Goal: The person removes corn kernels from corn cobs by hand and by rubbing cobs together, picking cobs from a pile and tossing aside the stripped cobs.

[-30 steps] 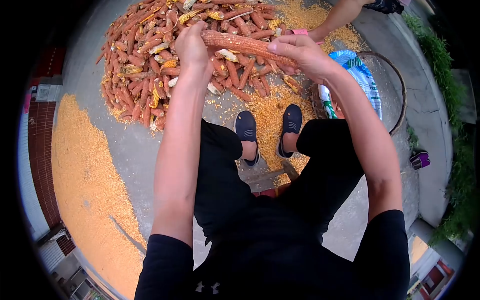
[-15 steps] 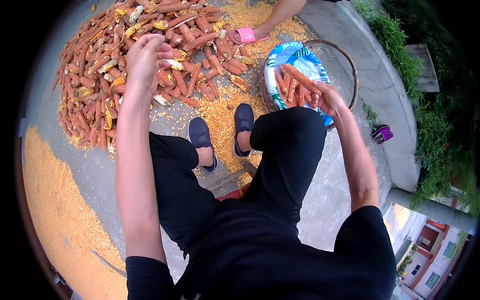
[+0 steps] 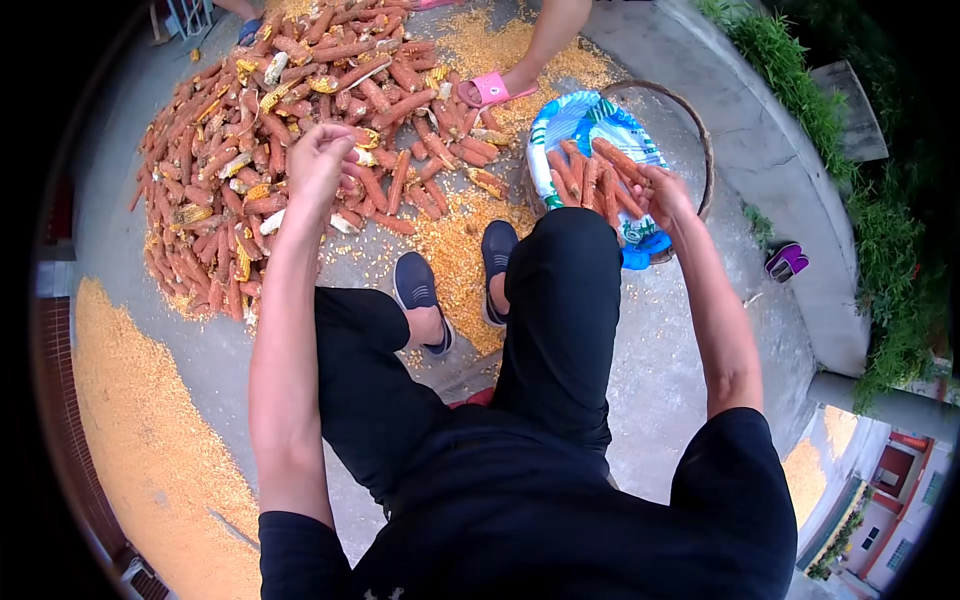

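My left hand [image 3: 322, 168] hovers at the near right side of the pile of corn cobs [image 3: 215, 190], its fingers loosely curled and nothing visible between them. My right hand [image 3: 664, 197] is at the right side of a round basket [image 3: 709, 150] lined with blue and white cloth [image 3: 560, 112]. Its fingers are apart around the near end of a reddish, stripped cob [image 3: 617, 160], which slants over several other stripped cobs [image 3: 590, 185]. Most cobs in the pile are bare; a few still carry yellow or white kernels.
Another person's foot in a pink sandal [image 3: 490, 90] stands between pile and basket. Loose kernels [image 3: 450, 245] lie around my shoes [image 3: 417, 282]. A broad bed of kernels [image 3: 150, 400] spreads at left. Purple shoes [image 3: 786, 262] sit at right, near green plants [image 3: 800, 110].
The cob first held in both hands is now at the basket by my right hand, whose fingers have loosened. My left hand let go of it and has moved down and left. The view has shifted.
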